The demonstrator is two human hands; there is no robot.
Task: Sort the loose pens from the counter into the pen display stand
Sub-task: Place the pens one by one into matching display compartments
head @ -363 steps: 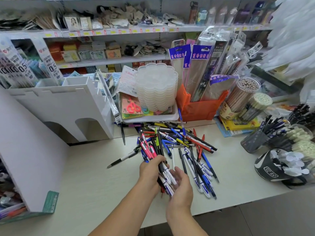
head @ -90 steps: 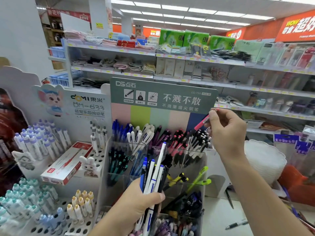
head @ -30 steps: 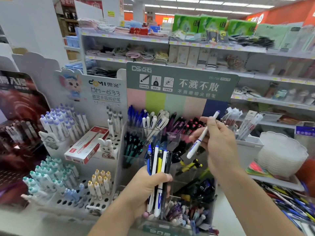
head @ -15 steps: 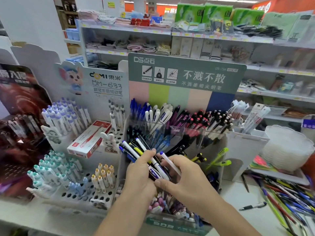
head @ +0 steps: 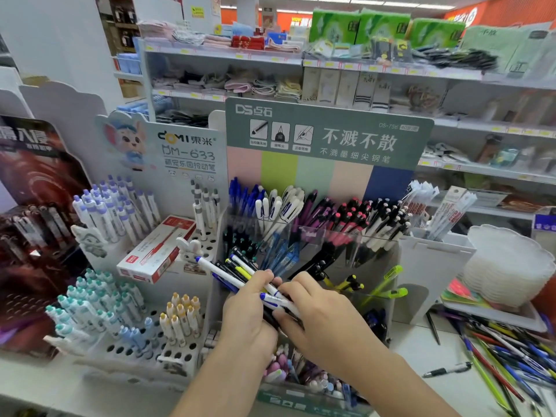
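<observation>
Left hand: left hand (head: 249, 317) in front of the pen display stand (head: 319, 236); fingers curled round a bundle of pens (head: 237, 272), which fans up and to the left out of the fist; white, blue, black and one yellow barrel visible in the fan

Right hand: right hand (head: 325, 320) just beside the left, touching it; thumb and forefinger pinching a white pen with a blue tip (head: 276, 300) at the near edge of the bundle; remaining fingers bent, partly hidden under the palm

Stand: tiered clear compartments under a green header card; back row holds blue pens, white-capped pens, purple, pink-tipped and black-and-white pens, all leaning; middle tier holds dark and blue pens; a lower tier to the right shows yellow-green pens (head: 388, 284); front bin below the wrists holds pale pink and lilac items, blurred

Loose pens: heap of loose pens (head: 511, 353) on the counter (head: 421, 395) at far right, well apart from the stand; mixed blue, red, green, yellow; one black-and-silver pen (head: 445, 370) lies alone nearer the stand

Left neighbour: white peg-hole rack (head: 129, 350) with lilac, teal and yellow capped pens standing upright; a red-and-white box (head: 156, 251) resting across it

Right neighbour: stack of clear scalloped trays (head: 508, 263) beside a white holder (head: 433, 266)

Behind: shop shelving (head: 361, 70) with folded cloths and packets; detail soft
</observation>
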